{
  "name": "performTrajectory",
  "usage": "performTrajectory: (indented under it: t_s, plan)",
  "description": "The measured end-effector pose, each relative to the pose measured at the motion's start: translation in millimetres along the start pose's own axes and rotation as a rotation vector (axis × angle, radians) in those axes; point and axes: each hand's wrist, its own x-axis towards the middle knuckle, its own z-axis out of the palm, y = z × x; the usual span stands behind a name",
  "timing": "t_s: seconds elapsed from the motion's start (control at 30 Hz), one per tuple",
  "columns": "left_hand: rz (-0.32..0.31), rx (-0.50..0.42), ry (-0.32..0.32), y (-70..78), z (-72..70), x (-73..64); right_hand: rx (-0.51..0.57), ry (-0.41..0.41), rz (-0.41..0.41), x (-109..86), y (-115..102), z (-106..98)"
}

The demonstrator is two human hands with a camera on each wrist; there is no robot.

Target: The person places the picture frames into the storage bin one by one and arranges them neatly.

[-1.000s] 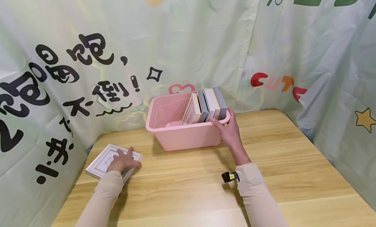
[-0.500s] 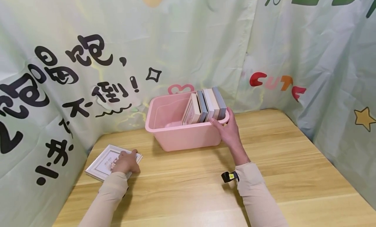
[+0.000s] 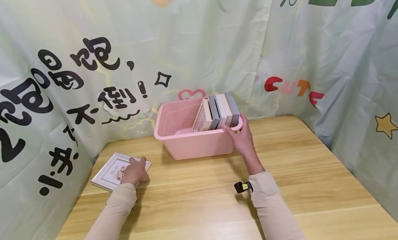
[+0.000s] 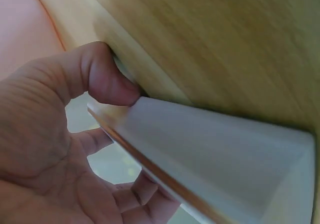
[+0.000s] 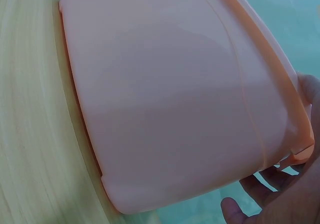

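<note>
A white picture frame [image 3: 107, 172] with a small pink print lies face up at the left of the table. My left hand [image 3: 135, 172] grips its right end. In the left wrist view the thumb presses the frame's side [image 4: 215, 154] near a corner, and the fingers reach over the front face. My right hand [image 3: 242, 138] holds the right end of a pink plastic bin [image 3: 199, 146] by the rim, thumb on the near side. Inside the bin, several frames [image 3: 222, 110] in white, cream and grey-blue stand on edge, packed toward the right.
The wooden table [image 3: 192, 198] carries the bin at its back, near a printed cloth backdrop [image 3: 202, 50]. A black strap with a yellow tag [image 3: 244, 187] hangs at my right wrist. Bare bin floor shows left of the standing frames.
My left hand has shifted right across the picture frame, from fingers spread over its face to a grip at its right end. The right hand and the bin stay put.
</note>
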Motion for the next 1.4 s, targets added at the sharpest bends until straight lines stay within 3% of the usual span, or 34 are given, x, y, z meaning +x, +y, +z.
performTrajectory:
  t_s: [0.4,0.73,1.0,1.4]
  plan:
    - [-0.041,-0.018,0.023,3.2,3.9,5.0,0.005,0.01,-0.035,1.0,0,1]
    - [-0.076,-0.001,0.103,0.6,10.0,10.4,0.005,0.001,-0.025,0.6,-2,3]
    - [-0.054,0.021,0.177,-0.5,10.9,10.6,-0.004,0.003,-0.019,0.6,-2,2]
    - [0.005,0.109,0.212,6.7,6.1,9.3,-0.008,0.017,-0.019,-0.1,1,0]
